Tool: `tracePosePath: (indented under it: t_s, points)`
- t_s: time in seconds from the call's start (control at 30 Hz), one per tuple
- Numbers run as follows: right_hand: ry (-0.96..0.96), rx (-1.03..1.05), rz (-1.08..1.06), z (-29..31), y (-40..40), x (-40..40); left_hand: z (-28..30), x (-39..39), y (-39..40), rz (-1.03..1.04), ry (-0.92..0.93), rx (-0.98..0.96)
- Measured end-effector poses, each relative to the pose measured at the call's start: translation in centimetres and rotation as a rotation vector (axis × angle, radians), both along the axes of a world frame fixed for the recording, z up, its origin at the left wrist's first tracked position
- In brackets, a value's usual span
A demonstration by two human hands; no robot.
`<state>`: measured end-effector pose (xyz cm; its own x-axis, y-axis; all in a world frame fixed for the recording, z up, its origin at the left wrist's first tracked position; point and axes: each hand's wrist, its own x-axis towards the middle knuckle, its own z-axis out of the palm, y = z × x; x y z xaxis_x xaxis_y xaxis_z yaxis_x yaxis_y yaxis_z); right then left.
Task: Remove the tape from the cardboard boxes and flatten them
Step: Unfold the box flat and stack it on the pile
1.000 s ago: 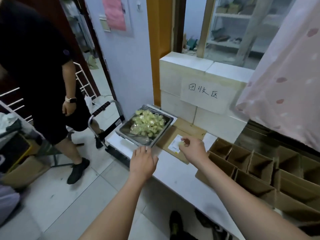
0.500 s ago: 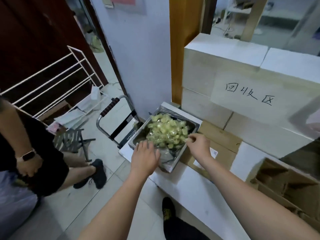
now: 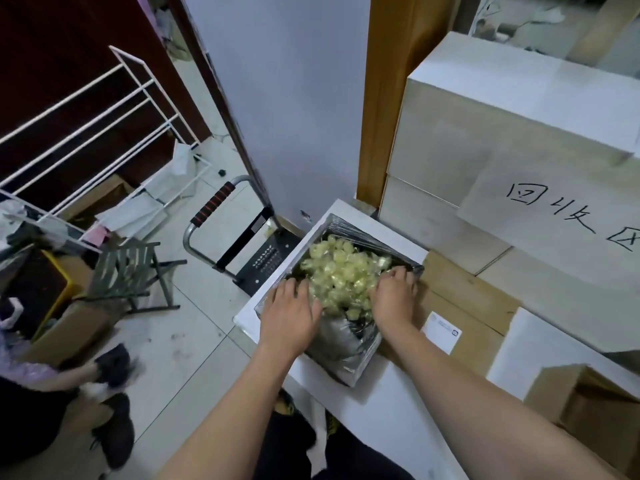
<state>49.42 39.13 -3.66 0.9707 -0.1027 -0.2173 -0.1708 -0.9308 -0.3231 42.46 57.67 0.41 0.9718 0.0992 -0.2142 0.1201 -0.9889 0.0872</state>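
Both hands, left hand (image 3: pixel 290 311) and right hand (image 3: pixel 393 297), rest open-fingered on a film-wrapped metal tray (image 3: pixel 346 344) of crumpled yellowish tape balls (image 3: pixel 341 273); beside the tray lies a flattened brown cardboard box (image 3: pixel 464 306); unflattened boxes (image 3: pixel 585 407) remain nearby.

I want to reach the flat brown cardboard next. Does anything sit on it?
Yes. The foil-lined metal tray of yellowish tape wads overlaps the flat brown cardboard's left edge; both hands, left hand and right hand, rest on it.

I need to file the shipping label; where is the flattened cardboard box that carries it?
In the head view, the flattened cardboard box lies on the white table, right of the metal tray, below the white blocks.
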Motion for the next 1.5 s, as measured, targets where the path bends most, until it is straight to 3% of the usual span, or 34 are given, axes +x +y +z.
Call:
tracePosePath:
  t_s: [0.23, 0.37, 0.5, 0.63, 0.83, 1.07, 1.5]
  points:
    - [0.128, -0.104, 0.017, 0.7, 0.3, -0.1, -0.1, 2.3, -0.1, -0.037, 0.025, 0.006]
    - [0.164, 0.005, -0.099, 2.1, 0.5, -0.4, 0.1, 3.1, -0.1, -0.075, 0.017, 0.016]
    - [0.052, 0.138, -0.173, 3.5, 0.3, -1.7, 0.7, 3.0, -0.3, -0.097, 0.026, 0.038]
    - [0.001, 0.028, 0.016, 5.2, 0.0, -2.6, 1.4, 2.3, -0.6, -0.12, 0.034, 0.062]
    - [0.083, -0.063, 0.224, 8.6, 0.2, -3.3, 3.0, 1.1, -1.3, -0.144, 0.061, 0.107]
    - [0.197, -0.16, 0.221, 11.6, -1.1, -5.8, 6.0, 0.2, -2.8, -0.21, 0.056, 0.064]
    - [0.091, -0.193, 0.055, 18.5, -3.8, -12.9, 11.5, -4.2, -7.8, -0.37, 0.0, -0.024]
